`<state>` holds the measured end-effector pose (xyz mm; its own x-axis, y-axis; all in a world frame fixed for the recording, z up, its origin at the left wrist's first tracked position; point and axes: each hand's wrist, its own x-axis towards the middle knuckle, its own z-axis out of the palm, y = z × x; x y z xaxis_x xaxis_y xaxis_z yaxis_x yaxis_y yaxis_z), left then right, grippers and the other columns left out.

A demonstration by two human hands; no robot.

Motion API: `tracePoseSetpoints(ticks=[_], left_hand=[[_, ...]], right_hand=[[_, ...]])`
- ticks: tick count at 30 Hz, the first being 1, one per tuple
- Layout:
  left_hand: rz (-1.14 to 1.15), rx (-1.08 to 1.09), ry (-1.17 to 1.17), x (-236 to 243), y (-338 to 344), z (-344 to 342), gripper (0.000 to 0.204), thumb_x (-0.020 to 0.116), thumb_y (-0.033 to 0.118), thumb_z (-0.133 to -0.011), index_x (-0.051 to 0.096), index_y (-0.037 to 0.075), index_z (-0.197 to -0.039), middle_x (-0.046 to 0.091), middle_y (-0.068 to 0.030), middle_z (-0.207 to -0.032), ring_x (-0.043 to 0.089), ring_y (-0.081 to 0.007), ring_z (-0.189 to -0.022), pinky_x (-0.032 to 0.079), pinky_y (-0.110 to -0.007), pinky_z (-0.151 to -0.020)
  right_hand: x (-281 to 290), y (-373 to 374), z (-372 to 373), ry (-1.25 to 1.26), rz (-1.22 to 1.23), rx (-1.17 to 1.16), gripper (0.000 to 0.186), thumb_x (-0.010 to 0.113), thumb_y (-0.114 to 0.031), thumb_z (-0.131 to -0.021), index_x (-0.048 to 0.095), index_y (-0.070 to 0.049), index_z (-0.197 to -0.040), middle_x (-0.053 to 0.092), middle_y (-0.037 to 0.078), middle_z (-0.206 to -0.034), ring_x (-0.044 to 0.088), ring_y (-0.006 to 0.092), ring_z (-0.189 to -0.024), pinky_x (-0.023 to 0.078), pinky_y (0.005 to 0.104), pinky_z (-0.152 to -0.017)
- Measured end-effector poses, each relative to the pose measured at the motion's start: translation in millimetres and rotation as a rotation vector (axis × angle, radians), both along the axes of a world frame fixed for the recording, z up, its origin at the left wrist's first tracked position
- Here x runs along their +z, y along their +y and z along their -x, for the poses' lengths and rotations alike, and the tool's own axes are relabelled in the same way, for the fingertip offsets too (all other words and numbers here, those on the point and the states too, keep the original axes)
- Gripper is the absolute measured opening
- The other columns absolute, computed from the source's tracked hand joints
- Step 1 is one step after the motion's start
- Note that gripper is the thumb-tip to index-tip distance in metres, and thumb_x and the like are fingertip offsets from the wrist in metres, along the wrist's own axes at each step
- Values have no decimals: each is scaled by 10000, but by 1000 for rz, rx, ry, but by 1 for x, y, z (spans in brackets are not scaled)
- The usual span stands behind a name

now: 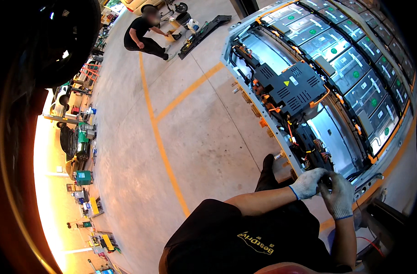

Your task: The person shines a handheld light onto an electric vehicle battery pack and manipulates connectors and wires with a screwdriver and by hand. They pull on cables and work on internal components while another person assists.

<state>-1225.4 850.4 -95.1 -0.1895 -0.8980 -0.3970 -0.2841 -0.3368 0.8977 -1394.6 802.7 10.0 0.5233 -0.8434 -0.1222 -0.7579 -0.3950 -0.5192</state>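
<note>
Shop wall: A teal box (pixel 84 177) stands at the far left; its contents do not show.
Co-worker: A person in black (pixel 142 34) bends low, reaching toward a tan box (pixel 173 36) on the workshop floor.
Containers: Beside that box stand a dark bucket (pixel 185 19) and a white container (pixel 194 25); I cannot tell what either holds. A long dark panel (pixel 206 35) lies just beyond.
Battery pack: The large open-topped pack (pixel 278 135) fills my right side, its left edge facing the bare floor, its near edge at my hands.
Progress: The pack's top is uncovered, and I judge the opening done; a black vented box (pixel 296 88) sits fixed toward the left edge, its orange cables in place. How much is left I cannot tell.
My left hand: Gloved, it (pixel 307 184) closes on a small dark piece (pixel 326 181) by the near edge; what the piece is I cannot make out.
My right hand: Also gloved, it (pixel 338 198) grips the same piece, fingers bent, meeting the left.
Pack's contents: Silver modules (pixel 358 68) lie in rows toward the right edge, dark strips running between them.
</note>
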Motion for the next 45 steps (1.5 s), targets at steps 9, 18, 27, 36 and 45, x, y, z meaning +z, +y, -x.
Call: tracePoseSetpoints(ticks=[9, 18, 27, 36, 45], left_hand=[[40, 11, -48, 2, 3, 2, 704, 967, 137, -883, 681, 69, -1523, 736, -152, -1446, 798, -344, -1229, 721, -416, -914], [158, 24, -97, -43, 12, 20, 716, 980, 185, -866, 676, 55, -1501, 688, -181, -1421, 726, -407, -1339, 610, -482, -1183], [128, -17, -129, -31, 6, 11, 733, 971, 207, -883, 671, 64, -1537, 671, -170, -1490, 735, -388, -1359, 638, -487, -1153], [54, -66, -69, -36, 8, -2, 735, 935, 145, -935, 623, 82, -1597, 747, -160, -1374, 788, -325, -1248, 708, -475, -996], [190, 161, 367, -27, 12, -1, 710, 648, -74, -1026, 548, 24, -1721, 674, -192, -1560, 734, -286, -1325, 622, -394, -1096]], right_hand=[[1, 8, 6, 134, 84, 116, 332, 878, -266, -1003, 780, -39, -1225, 810, 224, -995, 811, 390, -929, 625, 533, -853], [-31, 9, 22, 182, -29, 42, 358, 867, -320, -1013, 754, -32, -1194, 823, 210, -995, 813, 420, -923, 632, 551, -855], [-8, 5, 15, 49, 25, 71, 307, 854, -240, -1020, 766, -31, -1227, 824, 238, -988, 816, 436, -901, 639, 561, -850], [-19, 6, 14, 12, 100, 185, 418, 847, -190, -1023, 753, -64, -1410, 826, 190, -1079, 805, 401, -946, 640, 532, -852], [-58, -4, 32, -68, 78, 57, 378, 870, -386, -1033, 762, -117, -1276, 816, 105, -961, 822, 335, -893, 650, 473, -806]])
